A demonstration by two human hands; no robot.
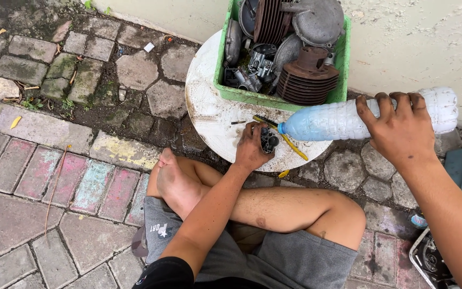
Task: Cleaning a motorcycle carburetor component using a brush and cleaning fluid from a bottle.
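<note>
**Bottle tipped onto small part**

Bottle (348, 119) lies near horizontal, long axis left-right, blue neck pointing left at the part (268, 142). Right hand (399, 128) wraps the ribbed, cloudy plastic body. Left hand (252, 147) grips the dark metal part on the round white board (209, 112); its shape is mostly hidden by fingers. Yellow-handled tool (291, 146) lies under the neck. Behind, a green crate (274, 99) holds rusty finned cylinders, top cut off.

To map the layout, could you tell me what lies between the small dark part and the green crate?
In the head view, between the small dark part and green crate: bare white round tray and a yellow-handled tool.
</note>
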